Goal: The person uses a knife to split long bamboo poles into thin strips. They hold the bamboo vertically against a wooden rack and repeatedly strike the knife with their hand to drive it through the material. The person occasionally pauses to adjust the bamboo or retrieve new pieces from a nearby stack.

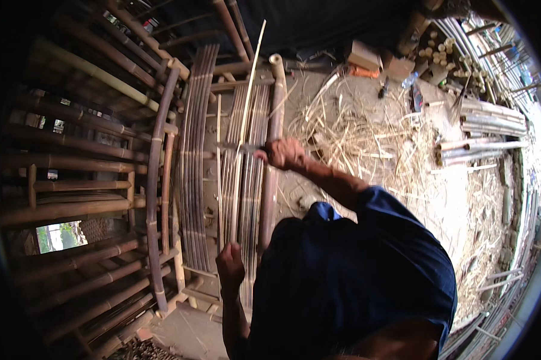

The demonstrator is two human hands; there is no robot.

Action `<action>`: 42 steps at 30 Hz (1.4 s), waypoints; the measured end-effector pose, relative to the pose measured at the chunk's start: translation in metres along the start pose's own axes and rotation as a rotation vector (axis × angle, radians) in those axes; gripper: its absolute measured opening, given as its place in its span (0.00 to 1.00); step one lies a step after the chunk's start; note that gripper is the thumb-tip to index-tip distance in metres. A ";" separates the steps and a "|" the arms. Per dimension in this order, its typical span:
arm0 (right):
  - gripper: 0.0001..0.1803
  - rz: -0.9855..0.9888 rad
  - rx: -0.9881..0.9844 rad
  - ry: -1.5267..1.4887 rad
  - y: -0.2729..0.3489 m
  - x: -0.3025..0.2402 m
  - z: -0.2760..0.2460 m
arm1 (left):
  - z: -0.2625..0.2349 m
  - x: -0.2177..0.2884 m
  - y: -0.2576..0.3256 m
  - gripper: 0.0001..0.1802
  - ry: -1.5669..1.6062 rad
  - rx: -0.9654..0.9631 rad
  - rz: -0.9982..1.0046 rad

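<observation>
A long pale bamboo strip [252, 78] runs up and away from my left hand [229, 264], whose fingers are closed around its near end. My right hand [284, 153] is wrapped around the handle of a knife [250, 147]. Its dark blade points left and lies across the strip, touching it about midway along. Under the strip are dark bamboo slats [255, 186], laid side by side lengthwise. Another thin pale strip [219, 162] lies along them, left of the one in my hand.
A thick bamboo pole [271, 198] edges the slats on the right; a bamboo frame [156, 192] stands on the left. Loose shavings [366, 138] cover the floor at right. Beyond lie a cardboard box [365, 57] and stacked bamboo poles [486, 135].
</observation>
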State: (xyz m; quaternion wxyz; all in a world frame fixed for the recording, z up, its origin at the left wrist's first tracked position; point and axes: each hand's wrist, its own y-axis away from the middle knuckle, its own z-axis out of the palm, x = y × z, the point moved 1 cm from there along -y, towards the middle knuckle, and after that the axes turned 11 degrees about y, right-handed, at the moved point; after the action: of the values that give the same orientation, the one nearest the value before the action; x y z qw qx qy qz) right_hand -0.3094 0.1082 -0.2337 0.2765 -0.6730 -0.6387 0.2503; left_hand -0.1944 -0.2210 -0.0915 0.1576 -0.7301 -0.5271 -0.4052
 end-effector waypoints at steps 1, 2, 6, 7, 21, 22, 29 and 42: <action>0.33 0.162 -0.448 -0.310 -0.005 -0.025 -0.031 | -0.007 -0.012 0.014 0.17 -0.002 -0.001 -0.049; 0.33 0.146 -0.649 -0.388 0.002 -0.047 -0.047 | -0.007 -0.006 0.011 0.18 0.044 -0.001 -0.072; 0.31 -0.565 0.023 0.750 0.068 0.038 0.093 | -0.013 0.001 0.025 0.18 0.049 0.004 0.006; 0.32 -0.455 0.111 0.717 0.039 0.049 0.082 | -0.018 -0.008 0.046 0.18 0.054 0.001 0.014; 0.44 0.563 -0.677 -0.005 -0.082 0.178 0.010 | -0.034 -0.059 0.127 0.11 -0.382 -0.082 0.147; 0.44 0.582 -0.614 0.042 -0.089 0.198 0.008 | -0.032 -0.055 0.134 0.12 -0.556 -0.127 0.211; 0.34 1.065 -0.630 -1.466 -0.104 0.129 -0.035 | -0.023 -0.091 0.146 0.15 -0.024 -0.064 -0.196; 0.37 0.207 -0.681 -0.939 -0.079 -0.054 -0.065 | 0.032 0.003 -0.114 0.22 0.702 0.001 -0.089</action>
State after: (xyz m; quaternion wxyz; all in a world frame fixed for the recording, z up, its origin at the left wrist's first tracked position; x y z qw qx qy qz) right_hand -0.3243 0.0533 -0.1328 -0.2935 -0.5998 -0.6683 0.3278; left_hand -0.2825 -0.1534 -0.1317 0.3120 -0.5227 -0.4722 -0.6376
